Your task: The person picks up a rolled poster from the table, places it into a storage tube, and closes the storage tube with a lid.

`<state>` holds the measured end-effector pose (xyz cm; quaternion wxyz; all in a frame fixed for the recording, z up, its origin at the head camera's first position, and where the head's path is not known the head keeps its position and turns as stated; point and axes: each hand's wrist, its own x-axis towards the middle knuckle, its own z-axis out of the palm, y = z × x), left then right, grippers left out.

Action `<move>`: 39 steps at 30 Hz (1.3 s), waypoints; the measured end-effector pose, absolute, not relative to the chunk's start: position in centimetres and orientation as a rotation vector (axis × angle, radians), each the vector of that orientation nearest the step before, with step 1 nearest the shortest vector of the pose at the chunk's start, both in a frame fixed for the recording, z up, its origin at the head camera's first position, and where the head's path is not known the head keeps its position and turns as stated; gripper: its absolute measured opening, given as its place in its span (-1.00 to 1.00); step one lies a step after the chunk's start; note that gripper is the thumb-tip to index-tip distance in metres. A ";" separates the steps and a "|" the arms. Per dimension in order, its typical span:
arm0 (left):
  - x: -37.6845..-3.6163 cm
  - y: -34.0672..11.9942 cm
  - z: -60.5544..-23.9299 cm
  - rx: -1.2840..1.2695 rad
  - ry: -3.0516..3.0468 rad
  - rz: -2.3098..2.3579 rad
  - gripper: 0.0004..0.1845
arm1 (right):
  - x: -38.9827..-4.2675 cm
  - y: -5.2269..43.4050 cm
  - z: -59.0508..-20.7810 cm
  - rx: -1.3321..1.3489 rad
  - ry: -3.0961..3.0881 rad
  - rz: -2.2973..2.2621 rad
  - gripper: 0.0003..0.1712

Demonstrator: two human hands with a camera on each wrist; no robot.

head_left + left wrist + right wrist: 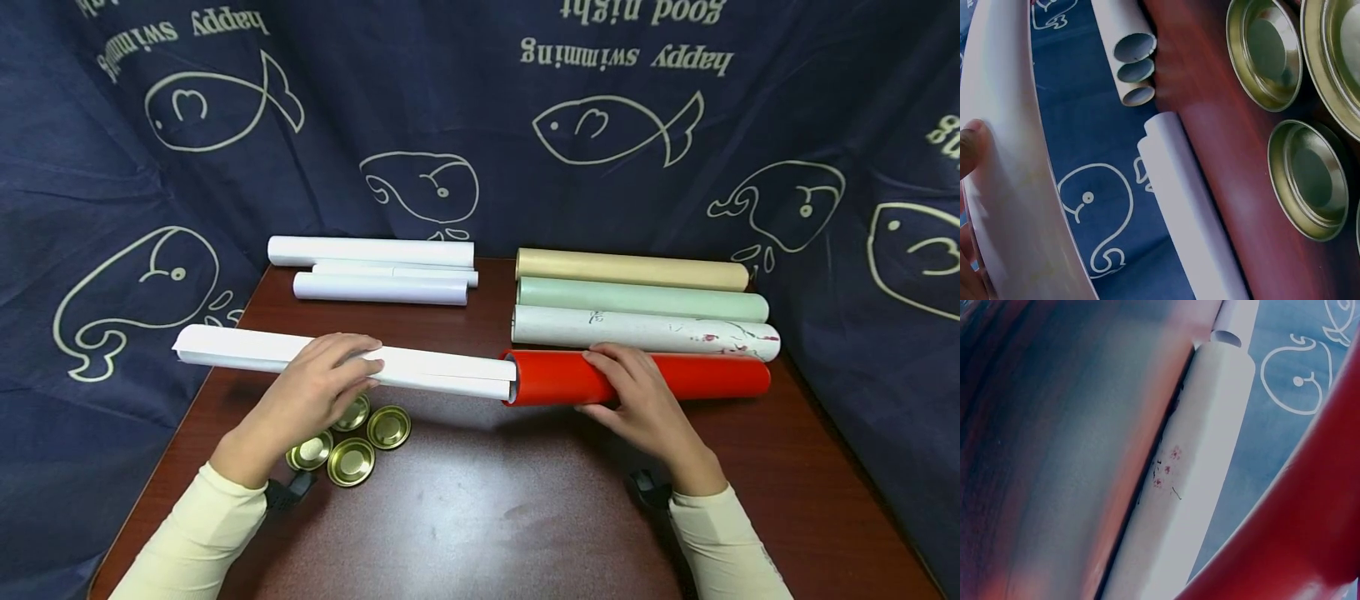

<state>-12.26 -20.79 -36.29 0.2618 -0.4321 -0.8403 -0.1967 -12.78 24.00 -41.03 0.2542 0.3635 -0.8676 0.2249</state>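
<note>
In the head view a long rolled white paper [442, 373] lies across the table's middle, its right end inside the open mouth of a red tube [712, 377]. My left hand [348, 367] grips the roll near its middle, fingers curled over the top; the left wrist view shows that roll [1010, 187] with a fingertip [971, 145] against it. My right hand [611, 379] grips the red tube a little right of its mouth. In the right wrist view the red tube [1297, 537] fills the lower right corner.
Several gold metal lids [352, 437] lie just below my left hand, also seen as the lids [1310, 181]. Three white rolls [375, 268] lie at the back left. Beige [630, 268], green [641, 298] and flower-printed white [645, 329] tubes lie behind the red one. Blue cloth surrounds the brown table [487, 517].
</note>
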 end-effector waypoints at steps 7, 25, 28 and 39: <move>-12.4 -20.6 -35.9 -1.184 -2.279 -0.487 -0.58 | -12.8 23.9 -41.2 0.998 -2.366 0.604 -0.21; -12.7 -18.7 -35.9 -1.238 -2.262 -0.465 -0.84 | -13.0 23.5 -41.5 1.023 -2.361 0.601 -0.20; -12.7 -18.4 -35.7 -1.243 -2.260 -0.464 -0.83 | -13.0 23.5 -41.4 1.016 -2.362 0.594 -0.21; -12.4 -16.9 -35.9 -1.248 -2.269 -0.427 -0.80 | -12.9 23.4 -41.5 1.016 -2.378 0.594 -0.20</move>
